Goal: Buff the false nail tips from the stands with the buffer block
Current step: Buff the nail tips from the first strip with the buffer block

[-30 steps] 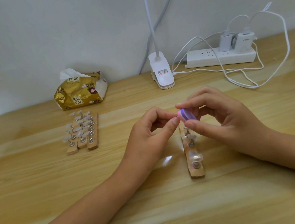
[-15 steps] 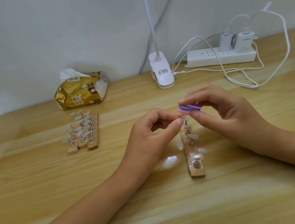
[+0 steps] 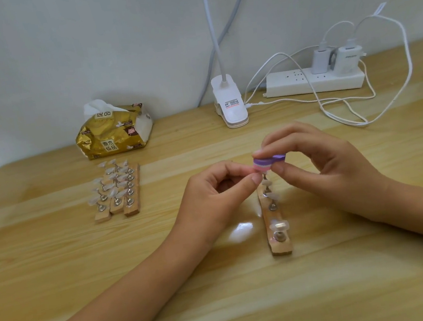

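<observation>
2 hands meet over the worktop (image 3: pixel 57 259). Its middle holds 1 nail-tip stand (image 3: pixel 280 245); above its far end the right hand (image 3: pixel 331 172) pinches the purple-pink buffer block (image 3: pixel 266 163). Beside the block the left hand (image 3: pixel 215 200) presses thumb and forefinger together; whatever they pinch is hidden. 3 more stands (image 3: pixel 115 196) sit leftward.

You have a gold tissue pack (image 3: pixel 114 133) at the surface's (image 3: pixel 57 259) far edge, left | your white clip lamp (image 3: pixel 230 107) at far edge, centre | your power strip (image 3: pixel 312 80), two chargers (image 3: pixel 347 59), white cables (image 3: pixel 346 114) toward far right corner
</observation>
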{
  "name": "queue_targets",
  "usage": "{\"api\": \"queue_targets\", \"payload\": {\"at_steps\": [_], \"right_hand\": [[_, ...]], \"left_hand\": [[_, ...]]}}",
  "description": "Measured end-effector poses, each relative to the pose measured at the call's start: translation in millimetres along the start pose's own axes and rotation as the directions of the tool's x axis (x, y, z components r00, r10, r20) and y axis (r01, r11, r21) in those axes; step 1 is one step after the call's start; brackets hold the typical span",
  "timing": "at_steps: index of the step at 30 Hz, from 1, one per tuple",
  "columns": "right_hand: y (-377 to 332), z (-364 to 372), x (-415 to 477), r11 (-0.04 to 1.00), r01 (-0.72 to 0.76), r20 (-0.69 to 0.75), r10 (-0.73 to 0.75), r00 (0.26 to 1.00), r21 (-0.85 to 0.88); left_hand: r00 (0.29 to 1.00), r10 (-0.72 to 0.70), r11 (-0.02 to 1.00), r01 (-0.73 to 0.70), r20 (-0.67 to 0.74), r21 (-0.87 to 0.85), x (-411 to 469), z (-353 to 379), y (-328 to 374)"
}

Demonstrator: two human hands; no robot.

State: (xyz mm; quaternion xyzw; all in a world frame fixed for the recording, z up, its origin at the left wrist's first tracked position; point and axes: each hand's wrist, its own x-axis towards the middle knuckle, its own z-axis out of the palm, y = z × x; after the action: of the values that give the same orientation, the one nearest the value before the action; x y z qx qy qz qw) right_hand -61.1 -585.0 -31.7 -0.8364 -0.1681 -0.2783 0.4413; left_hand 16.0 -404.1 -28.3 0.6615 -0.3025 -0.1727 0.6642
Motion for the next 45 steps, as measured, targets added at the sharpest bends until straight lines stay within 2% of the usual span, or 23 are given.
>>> {"api": "queue_targets", "payload": {"at_steps": [2,6,10,19,22,26,29,33,36,40,43,45], "right_hand": [[0.6,-0.5,-0.5,0.999,0.031,0.016,-0.031,0.999,-0.034],[8.1,-2.0,2.3,0.987,-0.045,-0.011,0.044,0.999,-0.152],[6.1,-4.6,2.8,0.997,-0.059,-0.091,0.063,0.994,0.047],[0.4,1.0,-0.6,0.984,-0.054,0.101,0.037,0.994,0.167],[-1.4,2.8,-2.0,0.986,-0.02,0.128,-0.001,0.992,0.165],[-1.3,3.5,-0.4,0.973,-0.095,0.102,0.075,0.992,0.211],[-2.3,5.6,-3.1,0.978,-0.036,0.101,0.016,0.995,0.205],[0.0,3.5,-1.5,0.977,-0.099,0.079,0.085,0.993,0.189],[-1.3,4.8,-4.1,0.983,-0.028,0.094,0.01,0.995,0.184],[0.9,2.8,-1.8,0.98,-0.106,0.071,0.095,0.993,0.17],[-0.4,4.8,-3.7,0.986,-0.014,0.078,0.001,0.997,0.167],[2.3,4.2,-2.3,0.982,-0.078,0.062,0.068,0.996,0.169]], "left_hand": [[1.0,0.008,1.0,-0.008,0.017,-0.002,-1.2,0.8,1.2],[0.999,-0.01,1.0,0.011,0.03,-0.016,-1.4,2.5,2.8],[0.997,-0.025,0.999,0.027,0.074,-0.02,-2.0,4.6,3.4],[0.998,-0.029,0.999,0.031,0.06,-0.032,-0.7,3.8,2.4],[0.998,-0.018,1.0,0.019,0.059,-0.016,-0.8,3.8,1.8],[0.998,-0.018,1.0,0.019,0.057,-0.018,-0.6,3.3,2.2],[0.998,-0.007,1.0,0.009,0.064,-0.028,-0.5,2.8,2.9],[0.998,-0.006,0.999,0.008,0.057,-0.036,-0.7,1.7,1.6],[0.999,-0.001,0.999,0.003,0.053,-0.039,0.3,2.3,2.0],[0.999,-0.007,0.999,0.009,0.053,-0.032,-0.1,2.0,2.0],[0.999,-0.011,0.999,0.012,0.035,-0.043,0.1,1.1,2.1],[1.0,-0.021,0.999,0.022,0.02,-0.038,0.1,0.4,1.2]]}}
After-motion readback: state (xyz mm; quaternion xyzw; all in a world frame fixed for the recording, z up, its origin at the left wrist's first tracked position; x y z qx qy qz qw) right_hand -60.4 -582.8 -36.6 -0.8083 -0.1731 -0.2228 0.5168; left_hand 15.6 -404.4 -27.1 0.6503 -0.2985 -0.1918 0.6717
